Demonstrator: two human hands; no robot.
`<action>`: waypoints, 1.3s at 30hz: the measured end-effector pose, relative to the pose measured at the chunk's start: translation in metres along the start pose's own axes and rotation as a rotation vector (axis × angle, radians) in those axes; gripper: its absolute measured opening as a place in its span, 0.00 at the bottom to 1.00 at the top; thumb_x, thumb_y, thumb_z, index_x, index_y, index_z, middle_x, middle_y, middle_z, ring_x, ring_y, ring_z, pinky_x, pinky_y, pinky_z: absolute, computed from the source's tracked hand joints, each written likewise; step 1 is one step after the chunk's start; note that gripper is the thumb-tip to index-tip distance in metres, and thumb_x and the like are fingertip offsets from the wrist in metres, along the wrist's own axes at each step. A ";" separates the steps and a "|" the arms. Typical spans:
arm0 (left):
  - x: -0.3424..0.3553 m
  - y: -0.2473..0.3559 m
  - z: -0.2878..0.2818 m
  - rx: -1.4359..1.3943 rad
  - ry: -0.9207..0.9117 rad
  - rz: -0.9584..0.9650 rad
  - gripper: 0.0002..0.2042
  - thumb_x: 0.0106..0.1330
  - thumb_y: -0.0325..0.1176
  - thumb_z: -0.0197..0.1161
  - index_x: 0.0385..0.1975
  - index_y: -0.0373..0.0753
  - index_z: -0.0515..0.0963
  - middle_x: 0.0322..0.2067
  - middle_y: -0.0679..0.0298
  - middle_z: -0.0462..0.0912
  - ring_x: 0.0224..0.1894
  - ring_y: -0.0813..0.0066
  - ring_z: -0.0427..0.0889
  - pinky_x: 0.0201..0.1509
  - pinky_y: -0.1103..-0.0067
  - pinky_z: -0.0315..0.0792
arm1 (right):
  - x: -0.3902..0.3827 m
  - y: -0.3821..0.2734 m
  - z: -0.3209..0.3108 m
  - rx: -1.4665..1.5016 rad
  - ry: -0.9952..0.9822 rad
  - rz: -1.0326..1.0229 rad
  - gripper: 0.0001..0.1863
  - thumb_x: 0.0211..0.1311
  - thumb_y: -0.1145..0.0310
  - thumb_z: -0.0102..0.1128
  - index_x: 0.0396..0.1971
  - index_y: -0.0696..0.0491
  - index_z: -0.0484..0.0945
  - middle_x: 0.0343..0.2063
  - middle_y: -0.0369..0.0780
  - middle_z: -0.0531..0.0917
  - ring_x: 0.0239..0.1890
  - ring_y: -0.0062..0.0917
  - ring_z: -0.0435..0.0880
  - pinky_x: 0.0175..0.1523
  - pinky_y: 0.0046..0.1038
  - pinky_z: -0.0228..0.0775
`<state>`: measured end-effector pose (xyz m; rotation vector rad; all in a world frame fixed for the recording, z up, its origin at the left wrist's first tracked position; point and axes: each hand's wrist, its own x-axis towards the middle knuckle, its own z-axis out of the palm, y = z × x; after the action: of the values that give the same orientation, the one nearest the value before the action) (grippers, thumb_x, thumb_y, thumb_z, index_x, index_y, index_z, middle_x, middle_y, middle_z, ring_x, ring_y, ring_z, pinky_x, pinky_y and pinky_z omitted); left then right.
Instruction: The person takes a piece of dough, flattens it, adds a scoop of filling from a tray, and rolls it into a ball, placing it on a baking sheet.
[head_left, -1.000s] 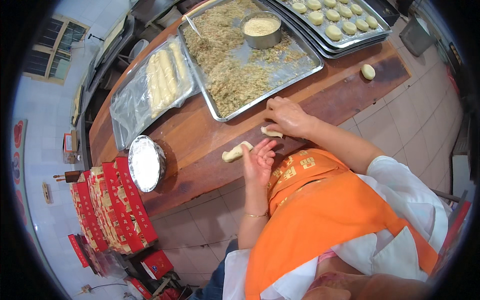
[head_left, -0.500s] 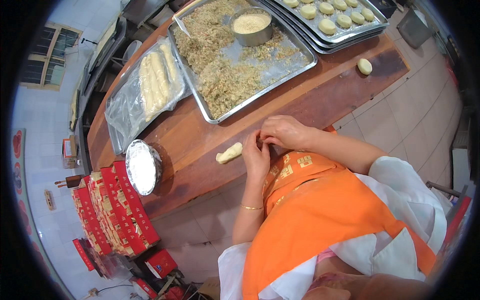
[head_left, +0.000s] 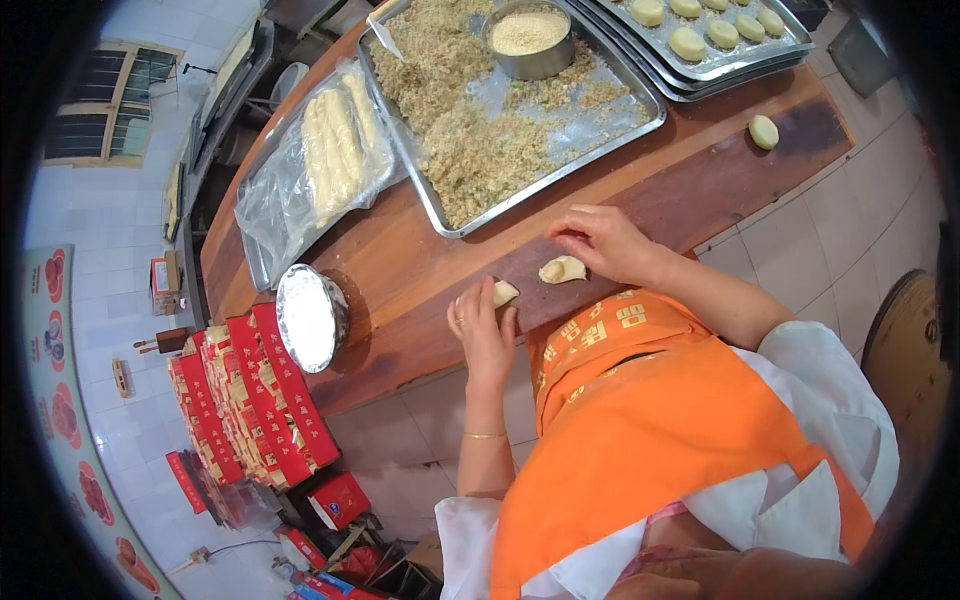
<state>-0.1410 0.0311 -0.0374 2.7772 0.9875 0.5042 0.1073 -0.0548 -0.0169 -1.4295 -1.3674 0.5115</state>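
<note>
My left hand (head_left: pixel 483 325) is over a short dough roll (head_left: pixel 504 293) at the table's near edge. Its fingers and thumb lie around the roll, covering most of it. To the right, a small flattened dough piece (head_left: pixel 562 269) with a raised lump lies on the wood. Just behind and beside that piece is my right hand (head_left: pixel 608 243), fingers bent and apart, with nothing seen in them.
On the wooden table (head_left: pixel 400 320) sit a tray of crumbly filling (head_left: pixel 480 175) holding a metal bowl (head_left: pixel 530 45), plastic-covered dough strips (head_left: pixel 335 150), and a foil-topped bowl (head_left: pixel 310 320). Stacked trays (head_left: pixel 700 72) carry round cakes; one cake (head_left: pixel 763 132) lies apart. Red boxes (head_left: pixel 260 400) stand left.
My hands have come apart. The left has moved left onto the dough roll; the right has drawn away, and a flattened dough piece now shows on the table between them. The view has shifted slightly.
</note>
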 end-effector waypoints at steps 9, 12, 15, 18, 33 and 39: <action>0.009 -0.009 0.001 -0.246 0.018 0.011 0.16 0.61 0.22 0.61 0.50 0.35 0.73 0.45 0.55 0.76 0.51 0.52 0.73 0.63 0.59 0.58 | 0.020 -0.019 0.063 -0.067 -0.429 -0.026 0.17 0.58 0.68 0.67 0.47 0.56 0.78 0.43 0.48 0.83 0.46 0.46 0.82 0.50 0.39 0.76; 0.014 -0.004 -0.005 -0.296 0.041 -0.019 0.16 0.62 0.23 0.60 0.51 0.35 0.74 0.47 0.52 0.78 0.53 0.51 0.73 0.64 0.58 0.58 | 0.023 -0.016 0.067 0.020 -0.347 -0.049 0.18 0.57 0.70 0.67 0.48 0.54 0.78 0.39 0.47 0.83 0.43 0.44 0.83 0.45 0.38 0.76; 0.021 0.008 -0.016 -0.267 0.071 0.021 0.15 0.62 0.23 0.58 0.49 0.33 0.73 0.43 0.52 0.77 0.50 0.52 0.74 0.62 0.59 0.58 | 0.022 -0.022 0.068 -0.032 -0.189 -0.126 0.16 0.57 0.70 0.67 0.46 0.53 0.80 0.37 0.46 0.83 0.41 0.44 0.83 0.44 0.38 0.76; 0.025 0.012 -0.011 -0.091 0.110 0.075 0.11 0.61 0.22 0.57 0.43 0.33 0.72 0.36 0.54 0.75 0.44 0.55 0.75 0.58 0.61 0.60 | 0.018 -0.023 0.072 -0.163 -0.128 -0.165 0.15 0.57 0.71 0.67 0.45 0.53 0.80 0.35 0.46 0.82 0.39 0.43 0.83 0.43 0.37 0.76; 0.030 -0.014 -0.013 0.050 -0.224 -0.067 0.21 0.57 0.29 0.61 0.53 0.36 0.74 0.49 0.52 0.78 0.55 0.54 0.75 0.66 0.53 0.55 | 0.023 -0.028 0.011 0.323 -0.349 0.294 0.12 0.66 0.67 0.61 0.44 0.58 0.80 0.34 0.39 0.82 0.41 0.24 0.81 0.46 0.28 0.74; 0.058 0.006 -0.011 -0.365 -0.068 -0.032 0.18 0.64 0.23 0.53 0.54 0.34 0.75 0.47 0.50 0.80 0.56 0.52 0.76 0.64 0.62 0.66 | 0.015 -0.016 0.004 -0.118 -0.461 0.247 0.08 0.56 0.74 0.65 0.36 0.58 0.82 0.32 0.48 0.82 0.36 0.39 0.82 0.43 0.35 0.74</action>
<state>-0.0991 0.0638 -0.0102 2.4342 0.8284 0.5221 0.1007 -0.0429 0.0011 -1.6541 -1.6065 0.9820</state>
